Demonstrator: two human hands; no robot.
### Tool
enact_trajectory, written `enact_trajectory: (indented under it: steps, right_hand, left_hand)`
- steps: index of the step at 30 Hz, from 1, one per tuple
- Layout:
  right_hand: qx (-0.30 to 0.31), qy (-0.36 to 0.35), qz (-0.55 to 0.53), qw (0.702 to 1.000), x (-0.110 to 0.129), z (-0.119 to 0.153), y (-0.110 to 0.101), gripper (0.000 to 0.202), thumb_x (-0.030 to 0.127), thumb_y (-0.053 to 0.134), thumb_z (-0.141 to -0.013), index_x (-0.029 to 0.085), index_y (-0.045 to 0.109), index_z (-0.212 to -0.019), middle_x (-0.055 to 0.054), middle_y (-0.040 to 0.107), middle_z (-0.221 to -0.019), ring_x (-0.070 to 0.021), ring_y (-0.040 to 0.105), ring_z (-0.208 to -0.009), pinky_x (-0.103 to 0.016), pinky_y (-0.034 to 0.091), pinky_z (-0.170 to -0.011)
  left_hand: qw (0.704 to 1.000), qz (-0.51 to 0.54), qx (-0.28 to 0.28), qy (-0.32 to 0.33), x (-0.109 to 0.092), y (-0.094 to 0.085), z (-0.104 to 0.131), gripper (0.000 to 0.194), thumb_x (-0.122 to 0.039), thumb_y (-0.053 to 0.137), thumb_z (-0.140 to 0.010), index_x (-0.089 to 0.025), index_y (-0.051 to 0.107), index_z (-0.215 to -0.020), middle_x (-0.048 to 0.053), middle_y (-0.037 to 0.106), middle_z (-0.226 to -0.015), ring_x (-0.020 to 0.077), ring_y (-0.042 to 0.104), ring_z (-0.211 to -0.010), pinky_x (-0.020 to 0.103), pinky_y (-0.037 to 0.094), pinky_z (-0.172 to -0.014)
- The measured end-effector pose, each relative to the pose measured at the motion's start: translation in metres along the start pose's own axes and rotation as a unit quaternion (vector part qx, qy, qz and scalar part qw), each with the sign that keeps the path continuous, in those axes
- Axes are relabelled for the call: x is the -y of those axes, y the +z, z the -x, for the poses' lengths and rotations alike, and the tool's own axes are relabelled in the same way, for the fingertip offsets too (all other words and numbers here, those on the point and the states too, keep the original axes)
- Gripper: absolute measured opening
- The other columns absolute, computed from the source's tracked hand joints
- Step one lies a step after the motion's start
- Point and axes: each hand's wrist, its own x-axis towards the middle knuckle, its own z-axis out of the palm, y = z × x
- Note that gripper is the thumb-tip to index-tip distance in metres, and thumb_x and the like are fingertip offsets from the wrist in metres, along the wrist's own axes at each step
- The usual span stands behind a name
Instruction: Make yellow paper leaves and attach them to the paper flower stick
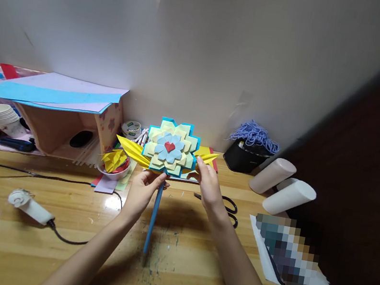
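Observation:
A layered paper flower [180, 156] in blue and pale yellow, with a red heart at its middle, is held up over the table. Its blue stem [153, 219] slants down from the bloom, and a pleated yellow leaf [133, 151] sticks out at each side. My left hand [144, 188] is closed around the top of the stem, thumb in front. At the bloom's right edge, my right hand [208, 180] has its thumb and fingers on the flower near the right leaf; some of its fingertips are hidden.
Black-handled scissors [232, 207] lie behind my right wrist. A white glue gun [31, 207] with a cord lies at left. Behind stand a bowl of folded paper [114, 173], a fabric box [53, 132], a black holder with blue yarn [250, 155] and white rolls [273, 176].

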Motion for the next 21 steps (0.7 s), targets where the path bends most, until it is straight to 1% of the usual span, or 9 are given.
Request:
enact_trajectory:
  steps: [4,7,10,14,16,18,21]
  right_hand:
    - [0.026,-0.002,-0.002,1.000,-0.001,0.001,-0.003,0.037,0.052,0.050,-0.078,0.016,0.058,-0.073,-0.002,0.062,-0.073,-0.0149,0.058,-0.067,-0.025,0.047,-0.056]
    - [0.051,-0.003,0.033,0.998,0.001,0.000,-0.006,0.036,0.050,0.050,-0.079,0.015,0.059,-0.077,-0.004,0.063,-0.077,-0.0158,0.059,-0.072,-0.026,0.049,-0.061]
    - [0.074,-0.002,0.076,0.994,0.002,0.000,-0.007,0.032,0.047,0.055,-0.077,0.016,0.059,-0.084,-0.004,0.063,-0.083,-0.0167,0.060,-0.077,-0.029,0.050,-0.067]
    - [0.126,0.001,0.055,0.990,-0.001,0.003,0.000,0.034,0.041,0.065,-0.071,0.018,0.059,-0.096,-0.005,0.065,-0.095,-0.0188,0.061,-0.089,-0.031,0.049,-0.077]
    - [0.141,0.022,0.040,0.989,-0.004,0.005,0.006,0.033,0.039,0.067,-0.070,0.017,0.061,-0.093,-0.005,0.067,-0.092,-0.0188,0.062,-0.087,-0.032,0.049,-0.079]
    - [0.137,0.039,0.033,0.989,-0.008,0.007,0.012,0.030,0.039,0.067,-0.070,0.015,0.062,-0.088,-0.005,0.068,-0.085,-0.0180,0.064,-0.079,-0.032,0.050,-0.078]
    - [0.138,0.040,0.028,0.989,-0.013,0.012,0.019,0.030,0.036,0.069,-0.068,0.014,0.061,-0.088,-0.005,0.068,-0.082,-0.0174,0.064,-0.075,-0.032,0.051,-0.075]
  left_hand:
    - [1.000,0.006,-0.001,-0.010,0.001,0.000,-0.001,0.031,-0.037,0.071,-0.064,-0.011,0.061,-0.077,0.002,0.065,-0.069,0.0148,0.064,-0.065,0.027,0.053,-0.066]
    - [1.000,0.011,0.004,-0.017,0.003,-0.001,-0.003,0.032,-0.038,0.071,-0.065,-0.011,0.062,-0.080,0.004,0.067,-0.075,0.0176,0.065,-0.072,0.029,0.053,-0.067]
    - [0.999,0.028,0.017,-0.023,0.005,-0.002,-0.004,0.034,-0.038,0.070,-0.066,-0.011,0.062,-0.085,0.007,0.068,-0.084,0.0191,0.065,-0.078,0.030,0.053,-0.070]
    - [0.998,0.056,0.014,-0.028,0.008,-0.001,-0.004,0.036,-0.037,0.070,-0.067,-0.011,0.062,-0.091,0.008,0.068,-0.092,0.0181,0.065,-0.078,0.031,0.053,-0.074]
    - [0.998,0.064,0.007,-0.024,0.009,0.000,-0.003,0.036,-0.036,0.070,-0.068,-0.010,0.062,-0.092,0.008,0.068,-0.091,0.0175,0.065,-0.078,0.031,0.053,-0.076]
    - [0.998,0.067,-0.001,-0.018,0.010,0.000,-0.002,0.035,-0.036,0.070,-0.067,-0.010,0.062,-0.090,0.007,0.068,-0.088,0.0169,0.065,-0.078,0.031,0.052,-0.078]
    - [0.998,0.063,-0.018,-0.012,0.012,0.001,-0.001,0.033,-0.036,0.070,-0.067,-0.010,0.063,-0.086,0.006,0.069,-0.084,0.0165,0.065,-0.078,0.031,0.051,-0.080]
